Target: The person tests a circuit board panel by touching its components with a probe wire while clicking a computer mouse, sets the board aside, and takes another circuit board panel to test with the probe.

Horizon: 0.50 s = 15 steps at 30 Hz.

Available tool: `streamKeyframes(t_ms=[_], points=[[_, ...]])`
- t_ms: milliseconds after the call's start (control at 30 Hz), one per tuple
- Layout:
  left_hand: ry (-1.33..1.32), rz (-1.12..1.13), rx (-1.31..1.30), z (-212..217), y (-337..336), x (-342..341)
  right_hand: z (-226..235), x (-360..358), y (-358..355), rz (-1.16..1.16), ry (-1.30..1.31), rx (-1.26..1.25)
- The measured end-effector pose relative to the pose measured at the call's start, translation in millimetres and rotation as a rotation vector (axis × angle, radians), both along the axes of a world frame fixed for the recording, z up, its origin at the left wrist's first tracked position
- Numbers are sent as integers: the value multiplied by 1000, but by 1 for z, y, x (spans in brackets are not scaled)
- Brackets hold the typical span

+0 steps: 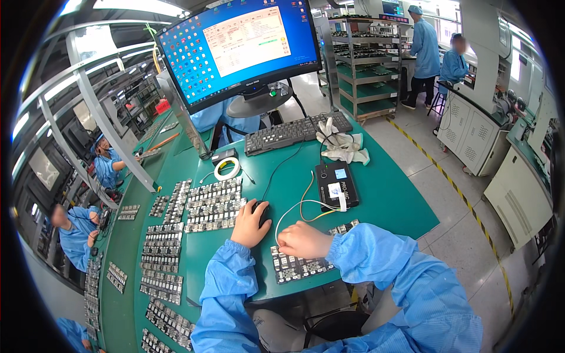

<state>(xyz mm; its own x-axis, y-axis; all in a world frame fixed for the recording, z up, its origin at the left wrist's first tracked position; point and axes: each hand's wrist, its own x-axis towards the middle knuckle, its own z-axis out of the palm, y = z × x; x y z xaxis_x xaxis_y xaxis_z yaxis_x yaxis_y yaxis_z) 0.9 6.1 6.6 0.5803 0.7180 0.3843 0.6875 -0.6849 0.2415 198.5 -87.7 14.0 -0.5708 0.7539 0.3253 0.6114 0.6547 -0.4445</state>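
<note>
My left hand (251, 226) rests over a black computer mouse (261, 213), its fingers curved around it. Fingers pinched, my right hand (304, 240) holds the end of a thin white cable (285, 215) over a panel of small circuit boards (294, 268). The cable's tip is hidden by the fingers. That cable runs to a black box with a small lit screen (336, 186), which also has a yellow wire (302, 200). More circuit board panels (215, 205) lie in rows left of the mouse.
A monitor (241, 50) stands behind a black keyboard (294, 133). White gloves (343, 143) lie at the keyboard's right end, and a roll of white tape (227, 169) is left of the mouse cord. Co-workers in blue sit along the left bench (126, 282); two people are near the shelf rack (366, 73).
</note>
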Motion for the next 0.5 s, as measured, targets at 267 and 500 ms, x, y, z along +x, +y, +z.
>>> streamKeyframes(t_ms=[267, 500], points=[[-3, -5, 6, -1, 0, 0, 0, 0, -1, -4, -48, -18], [-3, 2, -10, 1, -2, 0, 0, -1, -1, -1, -52, -23]])
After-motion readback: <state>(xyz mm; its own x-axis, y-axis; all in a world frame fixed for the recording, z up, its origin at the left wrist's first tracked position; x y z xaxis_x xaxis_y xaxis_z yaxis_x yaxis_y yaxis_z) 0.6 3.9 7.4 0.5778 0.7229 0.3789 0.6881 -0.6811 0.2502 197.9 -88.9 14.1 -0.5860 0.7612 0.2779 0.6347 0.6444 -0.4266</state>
